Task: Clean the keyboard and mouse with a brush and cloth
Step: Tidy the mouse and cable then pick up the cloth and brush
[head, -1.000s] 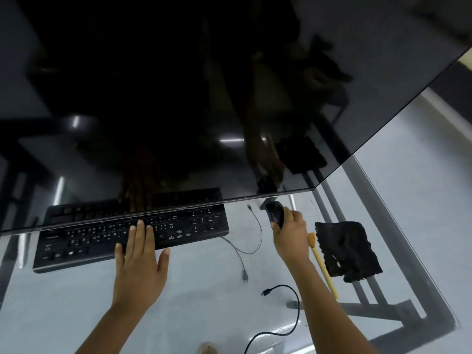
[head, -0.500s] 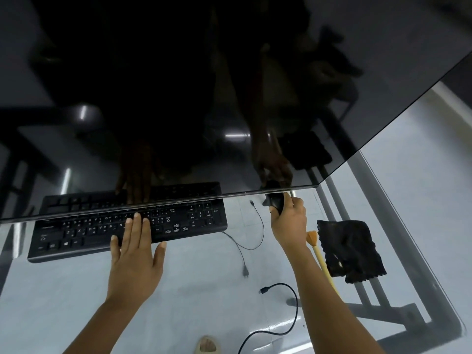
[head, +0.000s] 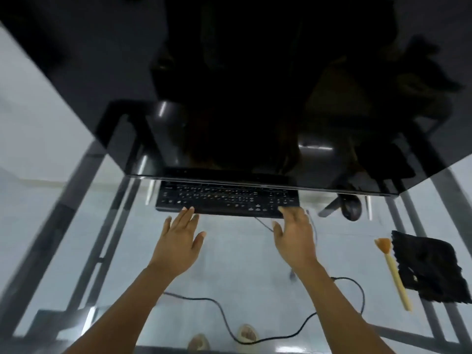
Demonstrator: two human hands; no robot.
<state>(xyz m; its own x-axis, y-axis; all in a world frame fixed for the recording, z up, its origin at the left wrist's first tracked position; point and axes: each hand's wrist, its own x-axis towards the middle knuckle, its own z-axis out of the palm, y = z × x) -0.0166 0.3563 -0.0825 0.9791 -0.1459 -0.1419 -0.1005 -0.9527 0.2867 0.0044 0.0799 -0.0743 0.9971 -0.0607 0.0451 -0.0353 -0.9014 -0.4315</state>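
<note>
A: State the hands.
B: Left hand (head: 180, 242) is flat, fingers straight and slightly spread, holding nothing. Its fingertips reach the near edge of the keyboard (head: 227, 199) toward the keyboard's left end. Right hand (head: 293, 232) is likewise flat with straight fingers, nothing held. Its fingertips meet the near edge at the keyboard's right end. Motion blur prevents confirming firm contact at either point.

A: Locate the keyboard.
B: 12 o'clock from the hands, on the glass desk (head: 76, 246). Its far edge lies under the lower edge of the monitor (head: 242, 85).

A: Locate the mouse.
B: Mouse (head: 352, 206) sits at 2 o'clock from the right hand, near the keyboard's right end but apart from it. No hand touches it.

A: Locate the cleaning tools.
B: Brush (head: 393, 272) lies at 3 o'clock from the right hand, bristles pointing toward the monitor, handle pointing toward the person. Cloth (head: 429, 269), black, lies just right of the brush; whether they touch is unclear. Both are well apart from the hands.

A: Other items?
B: A black cable (head: 268, 338) curves at 6 o'clock. Two feet (head: 222, 337) show through the glass.
</note>
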